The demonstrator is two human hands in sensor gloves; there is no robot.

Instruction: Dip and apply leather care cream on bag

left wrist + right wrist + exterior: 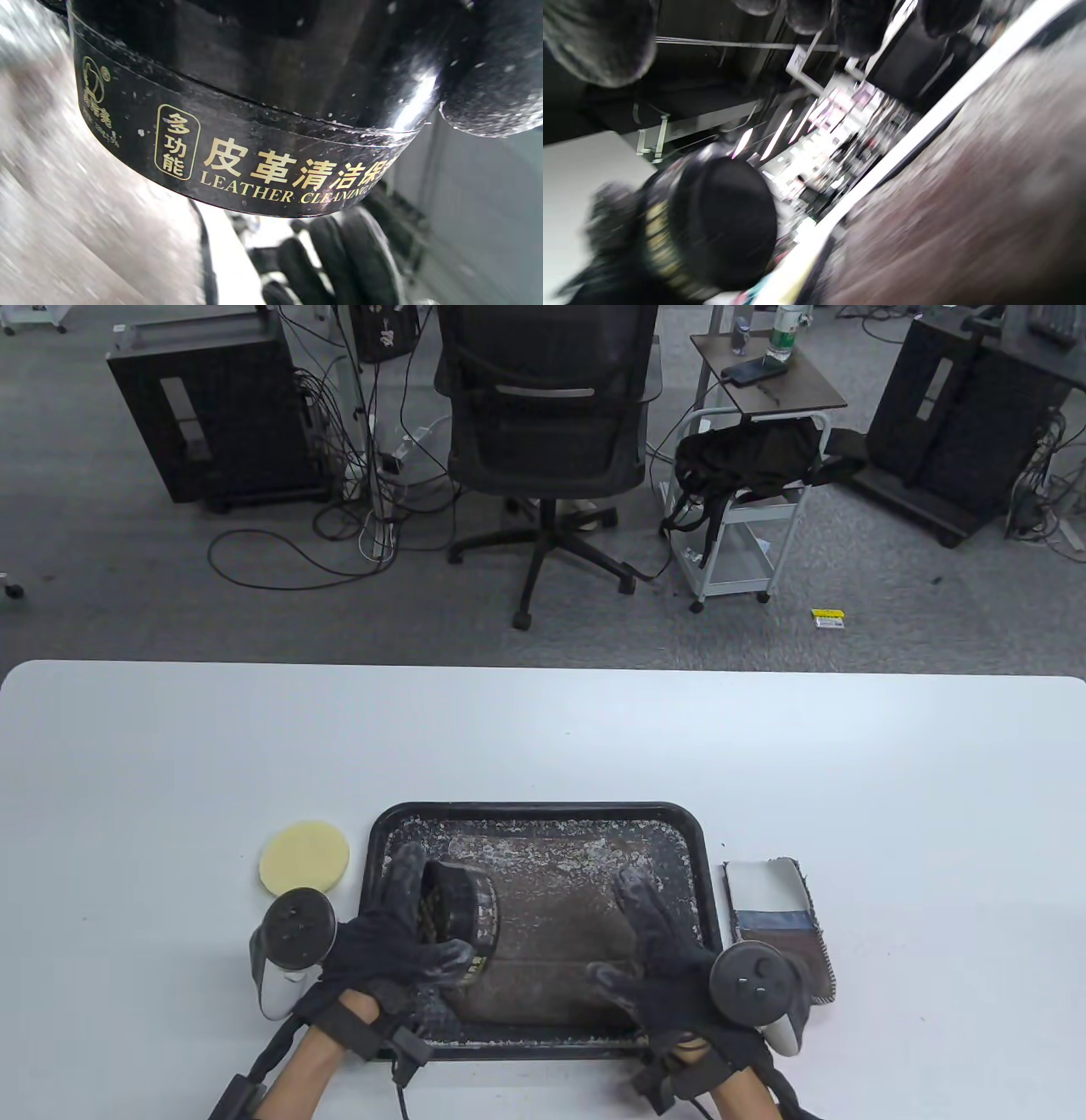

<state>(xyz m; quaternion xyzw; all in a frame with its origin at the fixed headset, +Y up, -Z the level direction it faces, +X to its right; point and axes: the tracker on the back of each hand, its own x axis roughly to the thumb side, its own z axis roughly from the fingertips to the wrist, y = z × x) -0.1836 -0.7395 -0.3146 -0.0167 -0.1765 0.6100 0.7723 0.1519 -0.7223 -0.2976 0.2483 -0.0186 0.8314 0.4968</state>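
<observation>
1. The leather cream jar [458, 918] is held in the left hand [386, 937], fingers curled around it, lifted on its side above the left part of the black tray [543, 813]. Its lid appears to be on, seen as a dark cap in the right wrist view.
2. The right hand [657, 954] is held over the tray's right half, fingers spread and relaxed, nothing gripped.
3. A brown leather piece, presumably the bag [560, 933], is lying flat in the tray beneath both hands; white flecks are scattered around it.
4. The yellow round sponge [304, 857] is lying on the table just left of the tray, untouched.
5. A folded cloth [776, 920] is lying just right of the tray.
6. Judged progress: early. Opening the jar, dipping and spreading are all judged outstanding.
</observation>
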